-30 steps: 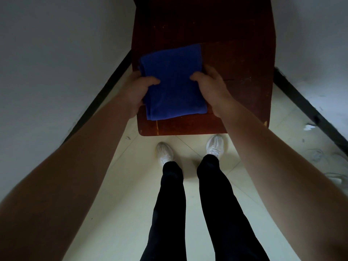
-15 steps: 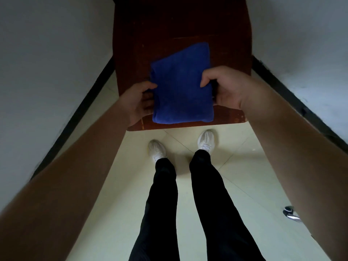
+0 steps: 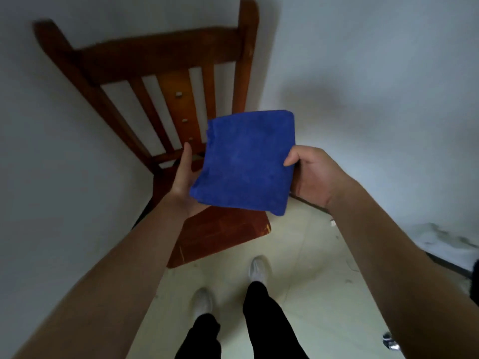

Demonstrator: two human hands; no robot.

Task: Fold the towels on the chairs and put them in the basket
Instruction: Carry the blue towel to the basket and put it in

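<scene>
We hold a blue towel (image 3: pixel 246 161) up in the air with both hands. It is folded into a thick, neat square, and it tilts a little, with its far side higher. It hangs over the seat (image 3: pixel 220 234) of a brown wooden chair (image 3: pixel 160 53) and does not touch it.

Our right hand (image 3: pixel 311 174) grasps the right edge of the towel. The thumb lies on top of the cloth and the other fingers are tucked under it, so the edge is pinched between them.

Our left hand (image 3: pixel 184 177) is at the left edge. The near left corner of the towel rests on the palm. The thumb sticks straight up beside the cloth. The other fingers are hidden under the towel, so we cannot tell if they are curled or flat.

The chair stands close to a pale wall (image 3: pixel 375 73). Its back has thin slats and one wide middle slat with small pale dots on it. The near corner of the seat has a light chipped spot.

Below our arms we see the pale tiled floor (image 3: pixel 311 268), our black trousers (image 3: pixel 261 320) and our white shoes (image 3: pixel 256 268). One shoe is just beside the front of the seat. A small shiny thing (image 3: pixel 390 343) lies on the floor by the right arm, too blurry to name.
</scene>
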